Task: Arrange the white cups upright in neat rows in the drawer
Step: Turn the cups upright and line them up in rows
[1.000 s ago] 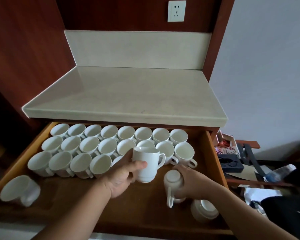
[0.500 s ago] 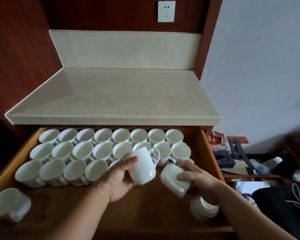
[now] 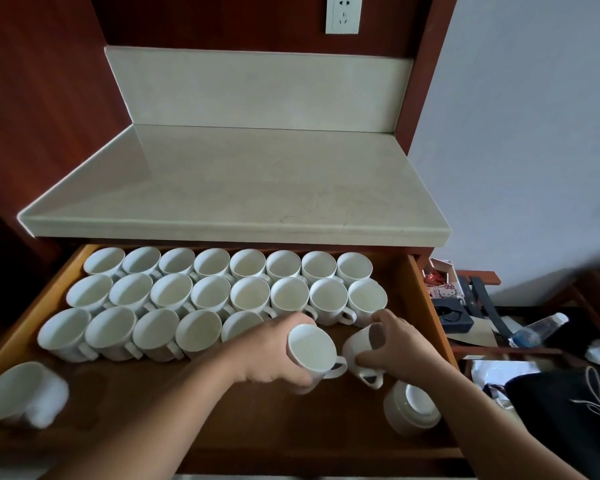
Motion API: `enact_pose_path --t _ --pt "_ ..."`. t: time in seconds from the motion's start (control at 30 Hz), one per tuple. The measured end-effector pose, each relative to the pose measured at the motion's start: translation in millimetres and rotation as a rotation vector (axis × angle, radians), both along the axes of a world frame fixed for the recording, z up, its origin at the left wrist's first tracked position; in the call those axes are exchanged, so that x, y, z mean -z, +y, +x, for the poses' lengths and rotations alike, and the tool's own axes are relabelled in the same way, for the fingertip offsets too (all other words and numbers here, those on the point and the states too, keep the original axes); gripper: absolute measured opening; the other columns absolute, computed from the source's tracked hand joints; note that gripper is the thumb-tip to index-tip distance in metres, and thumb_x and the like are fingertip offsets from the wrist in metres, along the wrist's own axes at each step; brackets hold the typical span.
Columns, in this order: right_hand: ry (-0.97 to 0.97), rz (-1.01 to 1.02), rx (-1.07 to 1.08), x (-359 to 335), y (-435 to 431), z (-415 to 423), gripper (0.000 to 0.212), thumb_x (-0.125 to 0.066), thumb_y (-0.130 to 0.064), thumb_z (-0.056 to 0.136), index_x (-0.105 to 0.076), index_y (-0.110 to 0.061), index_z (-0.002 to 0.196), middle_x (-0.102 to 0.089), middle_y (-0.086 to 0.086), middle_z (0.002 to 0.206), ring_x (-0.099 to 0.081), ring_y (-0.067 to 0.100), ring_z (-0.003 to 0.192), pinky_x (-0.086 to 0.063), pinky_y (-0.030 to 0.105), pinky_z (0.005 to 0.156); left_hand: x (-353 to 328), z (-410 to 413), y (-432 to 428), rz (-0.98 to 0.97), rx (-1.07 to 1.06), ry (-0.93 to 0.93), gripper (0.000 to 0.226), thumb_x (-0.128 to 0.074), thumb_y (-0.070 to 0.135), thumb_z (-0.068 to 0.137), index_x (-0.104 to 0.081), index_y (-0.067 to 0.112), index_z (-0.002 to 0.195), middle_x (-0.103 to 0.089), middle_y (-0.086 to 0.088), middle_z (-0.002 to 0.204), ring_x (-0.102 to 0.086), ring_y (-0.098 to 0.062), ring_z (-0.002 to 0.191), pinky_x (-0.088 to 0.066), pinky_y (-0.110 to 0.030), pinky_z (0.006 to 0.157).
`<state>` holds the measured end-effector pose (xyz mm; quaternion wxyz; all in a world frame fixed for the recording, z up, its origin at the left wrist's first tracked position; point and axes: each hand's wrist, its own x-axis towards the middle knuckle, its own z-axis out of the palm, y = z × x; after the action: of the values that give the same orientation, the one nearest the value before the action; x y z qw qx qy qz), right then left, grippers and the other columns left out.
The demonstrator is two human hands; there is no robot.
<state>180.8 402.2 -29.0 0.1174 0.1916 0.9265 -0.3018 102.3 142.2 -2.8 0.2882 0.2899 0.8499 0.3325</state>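
1. Head view: left hand (image 3: 271,355) has fingers and thumb wrapped round an upright white cup (image 3: 311,348), centre-right of frame. It sits over the drawer (image 3: 425,306) floor at the open end of the front row (image 3: 129,332). I cannot tell if the base is down yet.
2. Right hand (image 3: 400,353) curls round a tilted cup (image 3: 361,342), handle toward the bottom edge of the frame, just beside the first.
3. Risk: clash. The upright cup's handle points straight at the tilted cup with almost no gap. Moving both hands at once likely means a ceramic knock or chip.
4. Risk: blind slot. The left hand covers most of the fifth front-row cup (image 3: 239,323), so setting down by feel could bump it or the middle-row handles (image 3: 347,315) behind.
5. Risk: slip. The tilted cup is held by its glazed body only. Righting it one-handed probably loosens the grip mid-turn.
6. Risk: sweep. The right forearm passes right by the upside-down cup (image 3: 411,408) at lower right, so a careless pull-back could shove it.
7. Cup on its side (image 3: 18,396), lower left, is blurred. It may roll if the drawer is jolted.
8. Risk: crowding. The handles angle toward lower right, so a mismatched one probably jams the row at the right wall.
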Motion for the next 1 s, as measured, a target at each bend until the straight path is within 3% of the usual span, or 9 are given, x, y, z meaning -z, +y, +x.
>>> enact_pose_path --t 0.07,0.17,0.33,0.5,0.6,0.73,0.83,1.0 --pt "-0.055 0.099 -0.085 7 1 0 0.085 -0.082 -0.051 0.063 -0.044 -0.040 0.137 -0.045 -0.005 0.129 -0.042 0.017 0.119 -0.048 0.032 0.094 2 2 9 -0.138 0.056 0.079 0.073 -0.086 0.051 0.062 -0.044 0.051 0.121 -0.058 0.020 0.115 -0.062 -0.005 0.101 -0.060 -0.039 0.085" --pt "-0.081 0.144 -0.162 12 2 1 0.085 -0.085 -0.045 0.066 -0.043 -0.043 0.139 -0.037 -0.004 0.142 -0.034 0.018 0.128 -0.046 0.032 0.098 9 4 20 -0.281 0.128 0.154 0.074 -0.083 0.052 0.069 -0.037 0.043 0.126 -0.052 0.011 0.120 -0.059 -0.012 0.100 -0.060 -0.035 0.074" --pt "-0.021 0.228 -0.297 16 -4 0 0.081 -0.077 -0.045 0.076 -0.038 -0.036 0.146 -0.034 -0.005 0.151 -0.029 0.022 0.141 -0.038 0.039 0.114 24 2 33 -0.382 0.237 0.296 0.079 -0.080 0.054 0.074 -0.033 0.031 0.133 -0.033 0.006 0.136 -0.046 -0.019 0.123 -0.051 -0.039 0.091" --pt "-0.042 0.278 -0.355 21 -5 3 0.095 -0.077 -0.048 0.078 -0.024 -0.033 0.155 -0.027 -0.003 0.158 -0.022 0.029 0.149 -0.031 0.048 0.120 36 -1 38 -0.400 0.254 0.333 0.078 -0.082 0.044 0.073 -0.036 0.027 0.134 -0.033 0.005 0.135 -0.044 -0.019 0.127 -0.048 -0.038 0.088" --pt "-0.084 0.262 -0.322 18 -7 6 0.107 -0.079 -0.054 0.074 -0.017 -0.029 0.157 -0.021 0.002 0.159 -0.023 0.033 0.149 -0.031 0.048 0.120 42 -2 37 -0.386 0.233 0.337 0.078 -0.081 0.047 0.072 -0.038 0.027 0.133 -0.034 0.007 0.136 -0.042 -0.018 0.130 -0.050 -0.041 0.096" --pt "-0.056 0.235 -0.124 14 -12 12 0.111 -0.070 -0.072 0.069 -0.022 -0.021 0.155 -0.035 0.006 0.150 -0.040 0.032 0.139 -0.041 0.042 0.111 43 2 34 -0.366 0.265 0.461 0.085 -0.076 0.048 0.081 -0.031 0.025 0.149 -0.034 0.003 0.146 -0.030 -0.021 0.140 -0.035 -0.035 0.112" --pt "-0.081 0.210 -0.053 13 -16 11 0.107 -0.071 -0.068 0.073 -0.026 -0.013 0.153 -0.041 0.008 0.147 -0.051 0.029 0.132 -0.048 0.037 0.104 39 5 32 -0.422 0.298 0.538 0.095 -0.074 0.037 0.084 -0.018 0.024 0.159 -0.030 -0.002 0.154 -0.025 -0.026 0.143 -0.030 -0.037 0.116" --pt "-0.063 0.188 -0.089 9 -22 -1 0.089 -0.078 -0.056 0.073 -0.039 -0.014 0.141 -0.047 0.005 0.141 -0.056 0.024 0.124 -0.050 0.032 0.095 42 4 29 -0.420 0.265 0.521 0.090 -0.075 0.037 0.084 -0.024 0.029 0.158 -0.031 -0.006 0.146 -0.031 -0.028 0.141 -0.038 -0.040 0.113"
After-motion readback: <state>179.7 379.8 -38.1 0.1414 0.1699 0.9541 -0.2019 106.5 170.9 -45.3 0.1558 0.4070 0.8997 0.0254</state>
